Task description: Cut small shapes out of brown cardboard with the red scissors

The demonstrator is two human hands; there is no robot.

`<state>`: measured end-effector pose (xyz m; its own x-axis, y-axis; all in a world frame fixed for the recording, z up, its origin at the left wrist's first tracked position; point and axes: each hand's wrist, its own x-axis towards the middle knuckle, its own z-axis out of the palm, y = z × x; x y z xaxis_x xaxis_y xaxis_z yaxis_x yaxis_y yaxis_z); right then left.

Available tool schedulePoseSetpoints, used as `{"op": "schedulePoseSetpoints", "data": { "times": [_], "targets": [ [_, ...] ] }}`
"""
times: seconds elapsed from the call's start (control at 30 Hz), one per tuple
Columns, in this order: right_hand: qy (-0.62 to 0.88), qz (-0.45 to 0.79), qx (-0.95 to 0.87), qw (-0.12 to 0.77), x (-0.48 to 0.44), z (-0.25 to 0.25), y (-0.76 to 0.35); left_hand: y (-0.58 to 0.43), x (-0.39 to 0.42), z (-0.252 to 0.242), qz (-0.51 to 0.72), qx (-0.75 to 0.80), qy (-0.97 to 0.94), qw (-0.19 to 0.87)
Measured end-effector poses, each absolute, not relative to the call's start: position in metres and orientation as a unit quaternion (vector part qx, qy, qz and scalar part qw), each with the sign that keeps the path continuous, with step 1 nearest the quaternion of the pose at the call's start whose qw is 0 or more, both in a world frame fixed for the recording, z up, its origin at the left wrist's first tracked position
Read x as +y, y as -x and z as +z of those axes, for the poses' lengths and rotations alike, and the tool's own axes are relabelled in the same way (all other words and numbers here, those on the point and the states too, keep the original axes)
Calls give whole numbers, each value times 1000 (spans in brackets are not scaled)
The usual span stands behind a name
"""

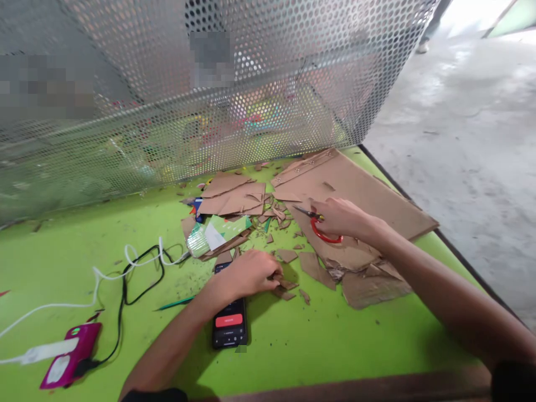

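Note:
Red-handled scissors [327, 232] are held in my right hand [341, 216], their blades pointing left above the large cardboard sheet [360, 187]. My left hand [255, 272] is closed at the near edge of the scrap heap, its fingers curled around a small piece of cardboard [286, 285]. Beneath my left wrist lies a phone [229, 329] with a lit screen, partly covered by the arm. Torn cardboard pieces [317, 269] lie between the two hands.
A perforated metal screen [259, 111] stands along the back of the green table [293, 346]. At left are a magenta power strip [71, 355], white and black cables [124, 285] and a green pencil [176, 303]. Stacked cardboard [234, 195] lies behind my left hand.

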<state>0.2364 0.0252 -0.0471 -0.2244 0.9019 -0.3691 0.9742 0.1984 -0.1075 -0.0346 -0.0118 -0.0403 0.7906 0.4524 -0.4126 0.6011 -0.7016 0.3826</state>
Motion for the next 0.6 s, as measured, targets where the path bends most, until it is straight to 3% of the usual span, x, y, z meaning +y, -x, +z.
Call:
{"op": "schedulePoseSetpoints", "data": {
  "times": [0.2, 0.37, 0.6],
  "targets": [
    [-611, -162, 767, 111, 25, -48, -237, 29, -19, -42, -180, 282, -927, 169],
    [-609, -164, 768, 108, 25, -46, -237, 25, -24, -37, -188, 290, -923, 168],
    [-610, -173, 765, 112, 26, -48, -237, 54, 6, -23, -80, 388, -900, 182]
  ]
}}
